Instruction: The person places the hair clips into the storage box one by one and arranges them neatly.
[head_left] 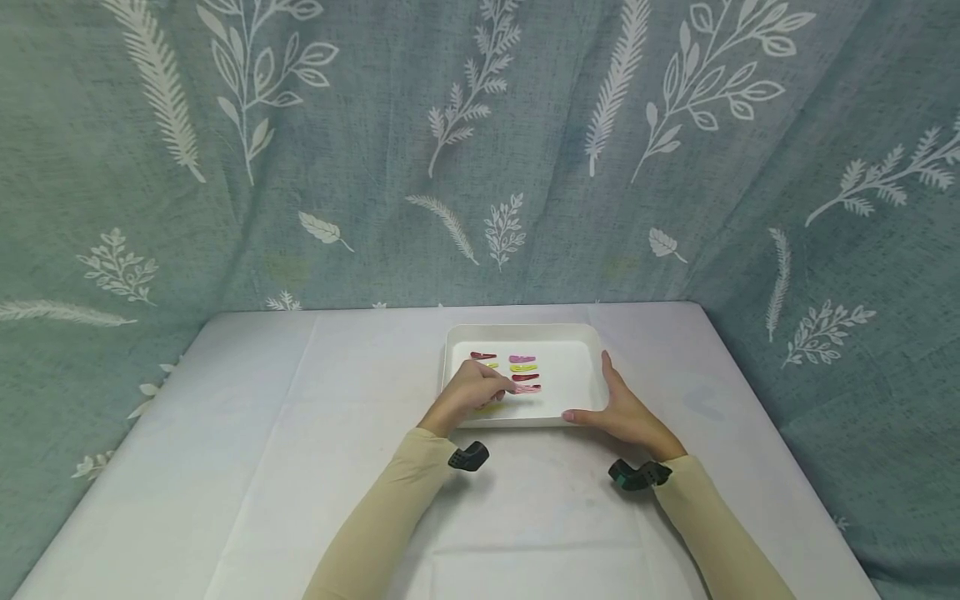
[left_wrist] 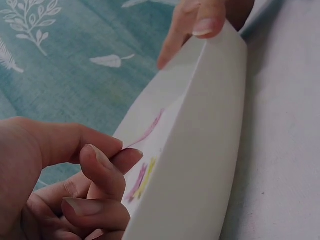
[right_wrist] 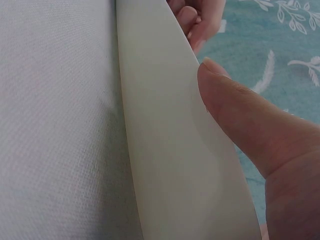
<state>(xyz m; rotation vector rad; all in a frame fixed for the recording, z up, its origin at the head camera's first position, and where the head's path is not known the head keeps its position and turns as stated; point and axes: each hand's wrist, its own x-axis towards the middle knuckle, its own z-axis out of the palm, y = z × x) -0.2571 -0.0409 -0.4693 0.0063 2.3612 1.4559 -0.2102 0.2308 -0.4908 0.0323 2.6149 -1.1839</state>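
A shallow white tray [head_left: 577, 367] rests on the table. Over its middle my left hand [head_left: 472, 387] pinches one end of a pink hair clip [head_left: 527, 389] between thumb and forefinger. That clip [left_wrist: 149, 129] stretches away from the fingertips in the left wrist view. Just beyond it lie a red hair clip [head_left: 526, 377], a yellow one [head_left: 522, 367] and a purple one [head_left: 522, 359], stacked in a column. My right hand [head_left: 626, 408] holds the tray's near right corner, thumb on the front rim, fingers along the right side.
Left of that column, a dark red clip [head_left: 483, 356] lies near a yellow clip [head_left: 492, 365] partly hidden by the left hand. Something yellow [head_left: 491, 407] shows below that hand. A white cloth covers the table [head_left: 360, 367]; a patterned curtain [head_left: 375, 167] hangs behind.
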